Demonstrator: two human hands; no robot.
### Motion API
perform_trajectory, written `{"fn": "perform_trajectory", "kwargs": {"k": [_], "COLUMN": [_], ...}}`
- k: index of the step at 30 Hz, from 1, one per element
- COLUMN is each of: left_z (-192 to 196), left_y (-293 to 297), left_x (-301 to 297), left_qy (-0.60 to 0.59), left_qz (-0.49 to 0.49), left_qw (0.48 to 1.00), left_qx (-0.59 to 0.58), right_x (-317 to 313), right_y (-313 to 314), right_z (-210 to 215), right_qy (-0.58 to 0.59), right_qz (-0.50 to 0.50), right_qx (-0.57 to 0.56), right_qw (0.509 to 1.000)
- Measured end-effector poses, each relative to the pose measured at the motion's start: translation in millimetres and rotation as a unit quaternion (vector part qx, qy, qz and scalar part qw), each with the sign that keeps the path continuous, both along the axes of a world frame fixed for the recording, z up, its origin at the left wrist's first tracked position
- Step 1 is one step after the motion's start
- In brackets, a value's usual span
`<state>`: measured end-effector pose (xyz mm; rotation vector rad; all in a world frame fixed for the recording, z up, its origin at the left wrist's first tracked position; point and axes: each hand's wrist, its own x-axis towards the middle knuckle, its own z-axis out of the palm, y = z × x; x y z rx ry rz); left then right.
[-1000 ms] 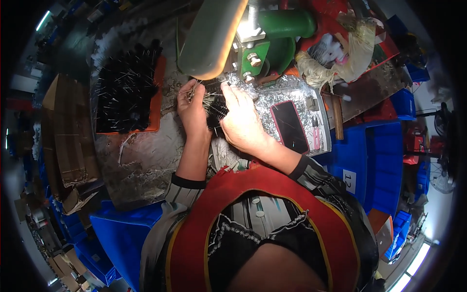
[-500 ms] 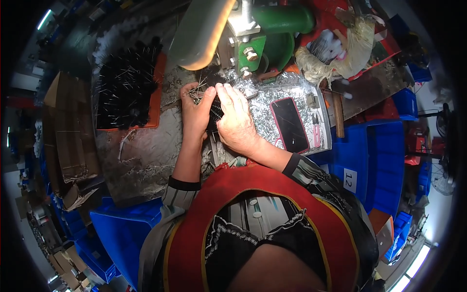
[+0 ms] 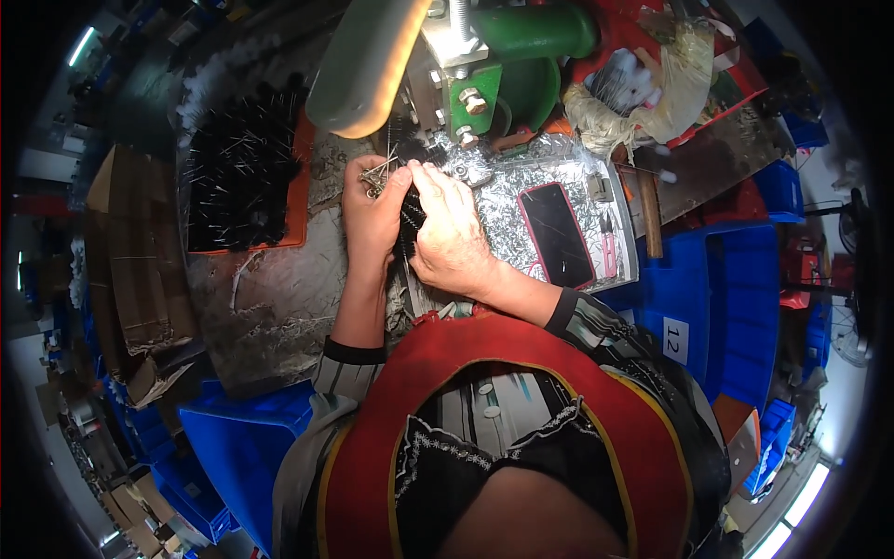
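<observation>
- Head view, far left: flattened cardboard (image 3: 130, 261) lies off the bench (image 3: 270, 307) edge, and an orange tray (image 3: 296, 200) holds a heap of black bristly pieces (image 3: 237, 172).
- Left hand (image 3: 371, 219): its grip is narrow, fingertips pinched around a small bundle of thin metal wires (image 3: 377, 175) just below the beige machine arm (image 3: 363, 65).
- Between the hands sits a black brush piece (image 3: 408, 224), touching both palms; how it is clamped is hidden.
- Right hand (image 3: 452, 233): curled over that piece, fingers closed on it, steadying it by the green press (image 3: 503, 74).
- Judged from this, the step in hand is fitting wires to the brush piece; the next move likely calls for keeping the bundle aligned while bringing it under the press head.
- Right of the hands: a phone (image 3: 557, 233) rests on the foil-lined tray (image 3: 605, 186) of metal scraps, with blue bins (image 3: 736, 298) beyond.
</observation>
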<state>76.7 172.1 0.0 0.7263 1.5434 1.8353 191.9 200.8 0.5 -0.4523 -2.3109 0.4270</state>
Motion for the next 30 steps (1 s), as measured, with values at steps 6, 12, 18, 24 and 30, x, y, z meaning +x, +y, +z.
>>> {"fn": "perform_trajectory", "kwargs": {"k": [6,12,18,24,30], "left_z": [2,0,-2,0,-4], "left_y": [1,-5,-2,1,4], "left_x": [3,-16,-19,-16,-19], "left_qy": [-0.035,-0.111,-0.168,-0.167,-0.142], "left_qz": [0.005,-0.034,-0.078,-0.047,-0.065], "left_qw": [0.998,0.991,0.979,0.983,0.985], "left_qx": [0.046,0.071,0.084,0.059,0.078], "right_x": [3,25,18,14,13], "right_y": [1,39,56,54,60], "right_z": [8,15,-9,-18,-21], "right_qy": [-0.017,0.116,0.104,0.074,0.089], "right_qz": [-0.001,-0.03,-0.052,-0.035,-0.002], "right_qx": [-0.003,-0.275,-0.273,-0.273,-0.265], "right_qw": [1.0,0.954,0.955,0.958,0.96]}}
